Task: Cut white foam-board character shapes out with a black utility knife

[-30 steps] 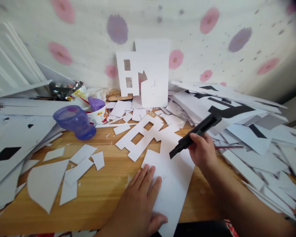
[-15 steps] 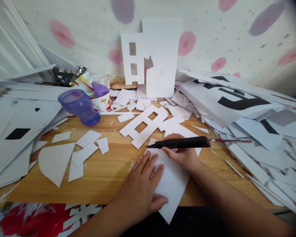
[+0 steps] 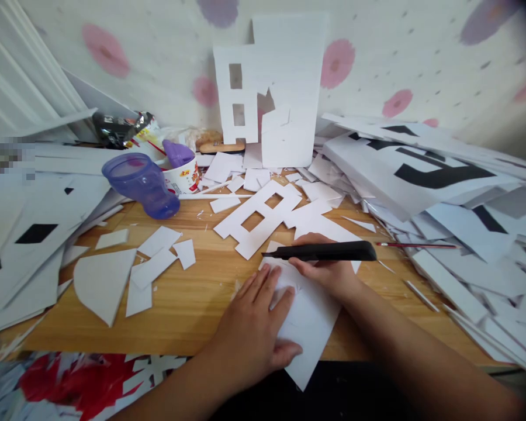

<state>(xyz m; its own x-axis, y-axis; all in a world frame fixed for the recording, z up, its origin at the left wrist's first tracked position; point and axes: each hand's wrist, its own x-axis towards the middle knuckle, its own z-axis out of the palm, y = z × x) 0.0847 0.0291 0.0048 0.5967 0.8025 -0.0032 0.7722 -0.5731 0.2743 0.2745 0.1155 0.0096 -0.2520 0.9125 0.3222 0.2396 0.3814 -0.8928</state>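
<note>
Bare hands (image 3: 254, 321) and forearms (image 3: 390, 336)

your cutter (image 3: 328, 251) is black. beneath it you have plain white board (image 3: 311, 327); left of it, a translucent blue-violet cup (image 3: 142, 184); right of it, a dark red stick (image 3: 418, 245). behind it, the pale wall (image 3: 377, 64) bears pink and purple spots; the desk (image 3: 179, 316) around it shows honey-brown grain.

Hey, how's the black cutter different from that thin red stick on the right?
The black cutter is much thicker than the red stick. The black cutter is in your right hand, while the red stick lies by the white pieces. The cutter's surface is black, the stick's dark red. Both are long and narrow.
</note>
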